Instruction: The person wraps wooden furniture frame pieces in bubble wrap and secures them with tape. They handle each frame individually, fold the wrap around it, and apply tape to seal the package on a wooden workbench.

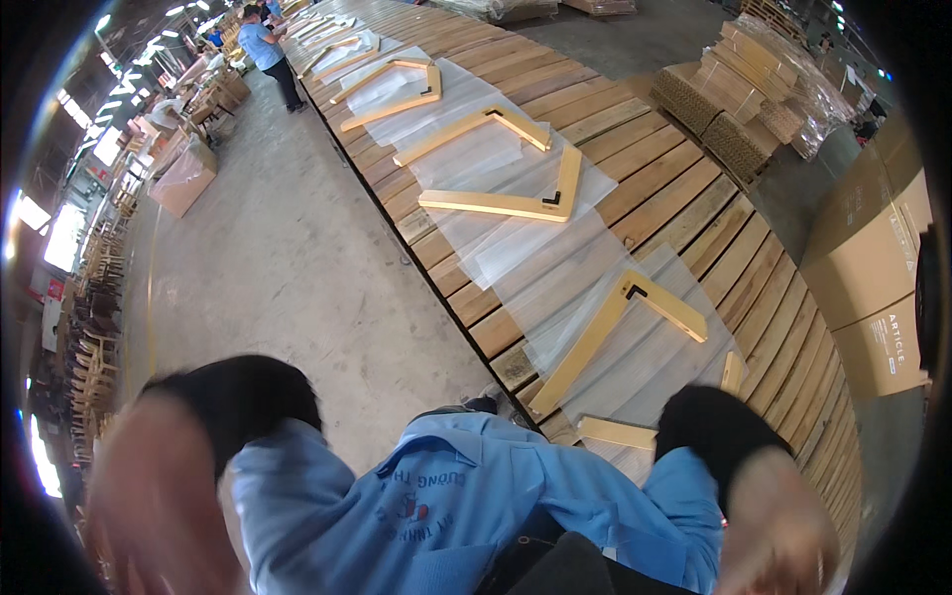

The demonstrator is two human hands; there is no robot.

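My left hand [164,506] is a motion-smeared shape at the lower left, over the floor side, with its fingers too blurred or cut off to read. At the lower right my right hand [783,545] is also blurred, low beside the slatted table; whether it holds anything does not show. Nearest to my right arm lie an angled light-wood frame piece [585,347] with a black corner bracket [636,291], and another wooden piece [615,432] partly hidden behind my dark sleeve. Both rest on thin white wrapping sheets [654,367].
The long slatted wooden table [684,188] stretches away, bearing several more angled pieces [506,205] on sheets. A person in blue [260,45] stands at its far left side. Cartons [863,268] and stacked cardboard [739,89] stand on the right; wooden chairs [94,367] line the left.
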